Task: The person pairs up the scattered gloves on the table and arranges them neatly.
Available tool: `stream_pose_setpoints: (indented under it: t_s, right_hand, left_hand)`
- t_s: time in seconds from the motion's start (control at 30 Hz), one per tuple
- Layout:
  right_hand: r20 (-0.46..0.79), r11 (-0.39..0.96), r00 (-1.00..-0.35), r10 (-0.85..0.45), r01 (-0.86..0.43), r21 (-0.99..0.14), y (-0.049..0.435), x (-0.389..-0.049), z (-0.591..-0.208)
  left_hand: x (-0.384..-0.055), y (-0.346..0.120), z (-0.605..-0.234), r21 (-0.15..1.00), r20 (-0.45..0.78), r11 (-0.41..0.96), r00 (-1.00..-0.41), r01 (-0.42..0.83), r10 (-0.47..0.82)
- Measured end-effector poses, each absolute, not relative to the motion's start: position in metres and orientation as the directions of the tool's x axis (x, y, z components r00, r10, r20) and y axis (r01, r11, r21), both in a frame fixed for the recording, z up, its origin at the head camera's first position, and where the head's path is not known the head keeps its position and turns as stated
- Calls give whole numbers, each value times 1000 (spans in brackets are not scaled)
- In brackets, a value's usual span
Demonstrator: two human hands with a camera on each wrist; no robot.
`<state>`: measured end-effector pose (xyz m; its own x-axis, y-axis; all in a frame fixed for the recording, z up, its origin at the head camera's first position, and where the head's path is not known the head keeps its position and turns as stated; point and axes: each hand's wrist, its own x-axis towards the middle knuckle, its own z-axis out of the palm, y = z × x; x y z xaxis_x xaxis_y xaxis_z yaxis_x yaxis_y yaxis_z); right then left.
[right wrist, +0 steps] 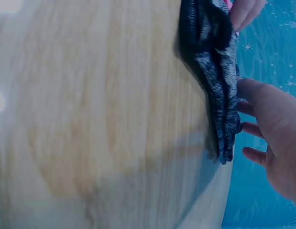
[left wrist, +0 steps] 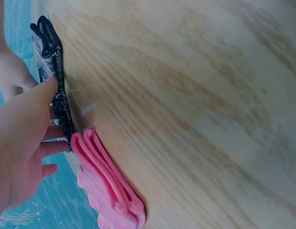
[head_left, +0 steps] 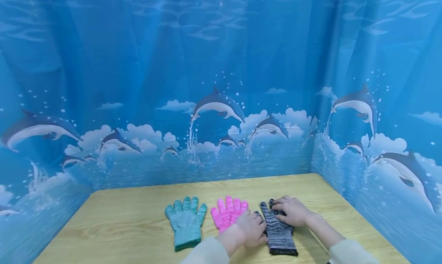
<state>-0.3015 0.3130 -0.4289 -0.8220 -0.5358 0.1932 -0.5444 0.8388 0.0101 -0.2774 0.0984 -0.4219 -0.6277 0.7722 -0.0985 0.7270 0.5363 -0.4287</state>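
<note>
A black-and-grey striped knit glove (head_left: 281, 236) lies on the table with its dark cuff toward me and its fingers pointing away. My left hand (head_left: 249, 228) is at its left edge, the fingers loosely extended, as the left wrist view also shows. On the upper right, my right hand (head_left: 292, 211) touches the glove's finger area with relaxed, slightly bent fingers. Just left of my left hand lies a pink glove (head_left: 228, 214), partly hidden by that hand. A green glove (head_left: 187, 225) lies flat farther left, its fingers spread.
The light wooden table (head_left: 121, 225) extends around the gloves. A blue curtain (head_left: 155, 83) printed with dolphins and clouds hangs along the table's back and sides.
</note>
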Motion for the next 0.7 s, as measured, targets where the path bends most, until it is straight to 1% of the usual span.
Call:
stream_pose_setpoints:
  t_s: [0.13,0.23,0.4,0.47,0.6,0.7]
  right_hand:
    - [200,847,-828,-524,-531,18,313,-303,-432]
    - [251,853,-826,-506,-522,3,315,-302,-430]
    - [368,901,-847,-384,-430,-51,316,-299,-426]
    - [372,917,-867,-332,-388,-86,316,-299,-427]
    - [331,933,-906,-263,-326,-152,316,-300,-433]
    - [322,934,-920,-222,-295,-200,314,-301,-438]
  left_hand:
    - [-277,99,-422,-422,-89,541,-627,727,774]
    - [-277,99,-422,-431,-80,539,-626,724,776]
    - [-277,98,-422,-445,-72,536,-625,717,777]
    - [-277,98,-422,-446,-73,536,-626,717,777]
    - [-277,99,-422,-455,-68,529,-621,716,781]
    - [-277,99,-423,-477,-50,515,-607,712,793]
